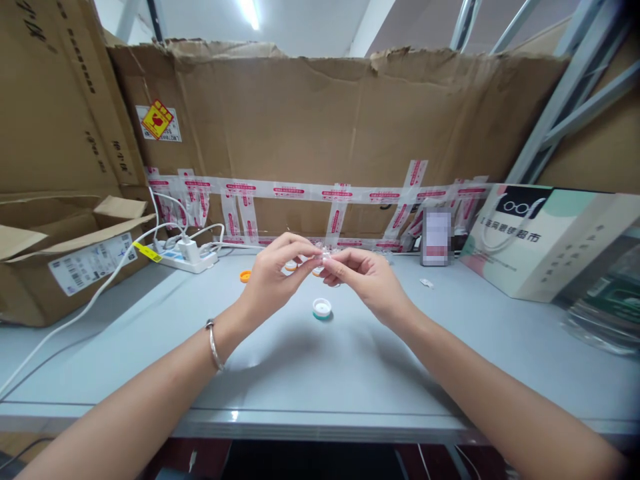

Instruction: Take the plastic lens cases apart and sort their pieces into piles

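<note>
Both my hands meet above the middle of the table, pinching one small, clear-and-whitish piece (326,255) between them. It is too small to make out what it is. My left hand (280,267), with a bracelet at the wrist, grips its left side by thumb and fingertips. On the other side, the thumb and forefinger of my right hand (365,275) close on it. Below lies a round white cap with a teal rim (322,308) on the tabletop. An orange cap (245,276) sits left of my left hand. More round pieces behind my fingers are partly hidden.
A white power strip (193,260) with plugs and cables lies at the back left, beside an open cardboard box (75,253). Toward the right stand a phone (436,239), a printed carton (530,247) and a large clear bottle (610,293). A tall cardboard sheet (320,120) closes off the back.
</note>
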{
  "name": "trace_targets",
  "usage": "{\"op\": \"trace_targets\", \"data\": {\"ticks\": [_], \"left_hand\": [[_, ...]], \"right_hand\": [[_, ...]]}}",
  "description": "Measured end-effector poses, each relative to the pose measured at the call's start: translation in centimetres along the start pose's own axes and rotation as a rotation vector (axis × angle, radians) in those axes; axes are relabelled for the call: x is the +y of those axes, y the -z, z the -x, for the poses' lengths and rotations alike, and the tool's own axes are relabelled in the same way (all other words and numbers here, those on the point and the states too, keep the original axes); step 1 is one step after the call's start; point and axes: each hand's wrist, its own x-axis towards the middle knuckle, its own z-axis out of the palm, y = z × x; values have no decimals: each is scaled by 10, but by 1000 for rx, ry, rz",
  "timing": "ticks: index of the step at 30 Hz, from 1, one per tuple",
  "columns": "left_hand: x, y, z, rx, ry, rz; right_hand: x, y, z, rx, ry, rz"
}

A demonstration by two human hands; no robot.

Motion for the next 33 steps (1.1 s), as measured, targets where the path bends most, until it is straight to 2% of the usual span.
{"op": "trace_targets", "data": {"ticks": [3, 9, 16, 19, 22, 33], "left_hand": [[1, -1, 2, 5, -104, -151], [1, -4, 8, -33, -210, -353], [5, 1, 8, -112, -394, -504], [6, 1, 10, -149, -395, -574], [4, -2, 13, -182, -358, -602], [-3, -5, 15, -146, -428, -601]], "right_hand": [[2, -2, 0, 47, 13, -27], [4, -1, 1, -36, -14, -34], [4, 5, 1, 11, -4, -26], [4, 4, 2, 59, 24, 17], [6, 3, 2, 54, 10, 2], [5, 4, 3, 15, -110, -220]]}}
